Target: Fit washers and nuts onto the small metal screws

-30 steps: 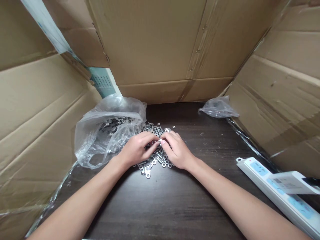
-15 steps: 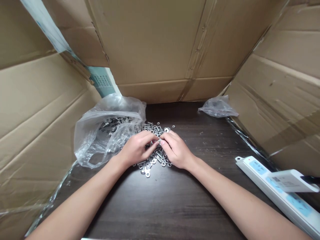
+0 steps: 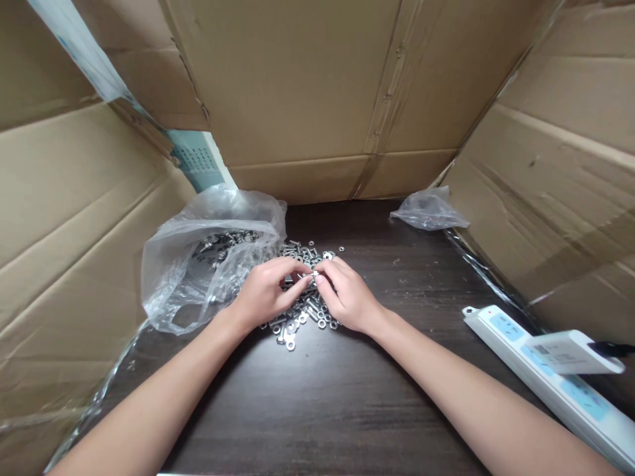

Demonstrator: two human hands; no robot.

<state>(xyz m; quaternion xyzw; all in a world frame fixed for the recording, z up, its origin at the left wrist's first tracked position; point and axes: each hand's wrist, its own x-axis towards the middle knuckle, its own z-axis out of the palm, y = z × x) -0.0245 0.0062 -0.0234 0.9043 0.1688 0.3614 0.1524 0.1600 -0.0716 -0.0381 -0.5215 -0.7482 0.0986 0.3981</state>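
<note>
Has two bare hands, left hand (image 3: 262,292) and right hand (image 3: 350,295), with slender fingers (image 3: 297,289) and smooth, rounded backs. Narrows at uncovered wrists (image 3: 375,320), then widens evenly along slim left forearm (image 3: 159,410) and right forearm (image 3: 446,387), bare for their whole visible length. Shows plain, smooth skin, with fingernails too small to make out clearly.

Nuts and bolts (image 3: 302,318): silver-grey
Pinched piece (image 3: 314,273): pale silver
Large bag (image 3: 166,277): cloudy white
Small bag (image 3: 429,210): cloudy greyish white
Tabletop (image 3: 297,410): dark brown, fine streaked grain
Cardboard walls (image 3: 297,79): tan, with darker brown bands
Printed sheet (image 3: 196,158): pale teal, rows of dark characters, white edge
Power strip (image 3: 533,382): white, light-blue socket panels (image 3: 507,326), red dot (image 3: 490,312)
Adapter (image 3: 570,354): white, grey print
Cable (image 3: 612,348): black
</note>
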